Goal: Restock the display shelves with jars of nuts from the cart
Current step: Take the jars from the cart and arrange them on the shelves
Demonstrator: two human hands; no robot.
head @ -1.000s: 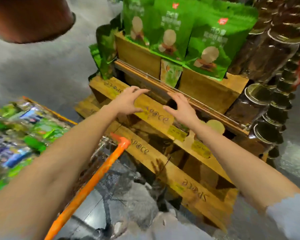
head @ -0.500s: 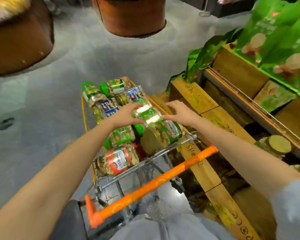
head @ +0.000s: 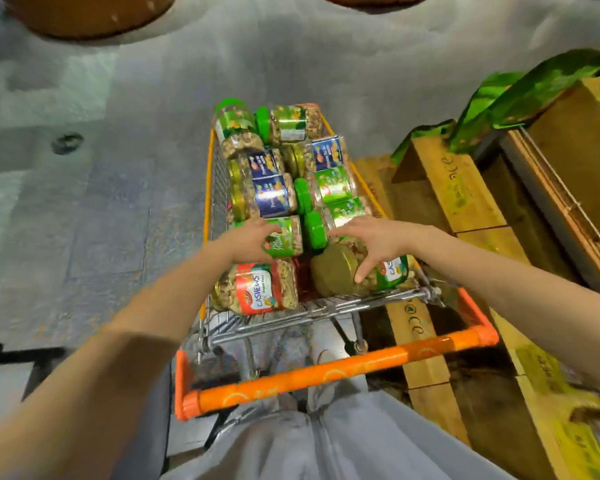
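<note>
A wire shopping cart (head: 302,315) with an orange handle (head: 326,374) stands in front of me, filled with several plastic jars of nuts lying on their sides. My left hand (head: 252,241) curls round a green-labelled jar (head: 286,237) near the cart's near end. My right hand (head: 373,241) grips a gold-lidded cashew jar (head: 335,273) with fingers over its top and thumb down its side. A red-labelled cashew jar (head: 257,292) lies just below my left hand. The wooden display shelves (head: 465,192) step up on the right.
Green snack bags (head: 534,88) hang over the upper shelf at the right. Blue-labelled jars (head: 271,195) and green-lidded jars (head: 281,124) fill the cart's far half. Grey floor spreads to the left, with round brown bases (head: 84,12) at the top.
My view swung from the shelves down to the cart. Both hands left the wooden shelf, reached into the cart and closed on two jars at its near end.
</note>
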